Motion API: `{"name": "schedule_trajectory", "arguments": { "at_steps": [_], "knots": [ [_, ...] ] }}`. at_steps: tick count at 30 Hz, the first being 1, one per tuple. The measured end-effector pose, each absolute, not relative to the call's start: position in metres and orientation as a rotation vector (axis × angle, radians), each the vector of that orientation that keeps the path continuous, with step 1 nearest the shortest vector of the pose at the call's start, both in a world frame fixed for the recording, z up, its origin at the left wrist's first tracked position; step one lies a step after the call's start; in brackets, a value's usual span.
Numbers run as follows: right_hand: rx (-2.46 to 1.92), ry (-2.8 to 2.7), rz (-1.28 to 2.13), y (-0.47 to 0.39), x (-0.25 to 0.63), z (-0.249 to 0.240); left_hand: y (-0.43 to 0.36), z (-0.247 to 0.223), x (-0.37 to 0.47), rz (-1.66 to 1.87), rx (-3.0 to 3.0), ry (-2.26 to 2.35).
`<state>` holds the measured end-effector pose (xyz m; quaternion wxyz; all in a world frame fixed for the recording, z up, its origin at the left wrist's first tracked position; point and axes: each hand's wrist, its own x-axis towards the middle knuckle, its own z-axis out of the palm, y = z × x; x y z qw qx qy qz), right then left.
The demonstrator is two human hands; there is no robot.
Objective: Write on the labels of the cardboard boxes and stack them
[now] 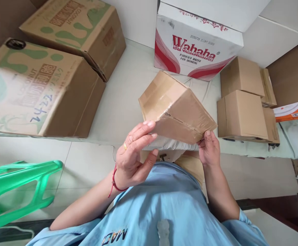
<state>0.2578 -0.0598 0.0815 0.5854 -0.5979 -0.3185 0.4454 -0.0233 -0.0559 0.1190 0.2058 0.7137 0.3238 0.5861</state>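
A taped brown cardboard box [176, 106] is tilted over the front part of the pale table, one corner toward me. My right hand [209, 147] pinches its lower right corner, thumb on top. Beside the box's lower left edge is my left hand [138, 150], with a ring and a red string bracelet. Its fingers are apart and the fingertips lie close to the box; whether they touch it is unclear. Clear tape shines along the seam of the box.
Two large printed cartons [69, 99] occupy the table's left. A white and red Wahaha carton [195, 44] stands behind. Several small brown boxes [246, 112] are stacked on the right, near an orange and white package [295, 110]. A green plastic stool [39, 171] is at lower left.
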Motion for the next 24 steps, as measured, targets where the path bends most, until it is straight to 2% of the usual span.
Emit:
{"name": "schedule_trajectory", "arguments": {
  "at_steps": [12, 17, 24],
  "knots": [
    [-1.252, -1.244, 1.036, -0.066, 0.242, 0.082, -0.036, 0.099, -0.036, 1.58, 1.181, 1.261],
    [-1.266, -1.263, 1.007, -0.072, 0.238, 0.077, -0.047, 0.093, -0.028, 1.613, 1.148, 1.391],
    [-1.171, -1.64, 0.84, -0.086, 0.216, 0.095, -0.046, 0.084, -0.039, 1.7, 1.185, 1.537]
  ]
}}
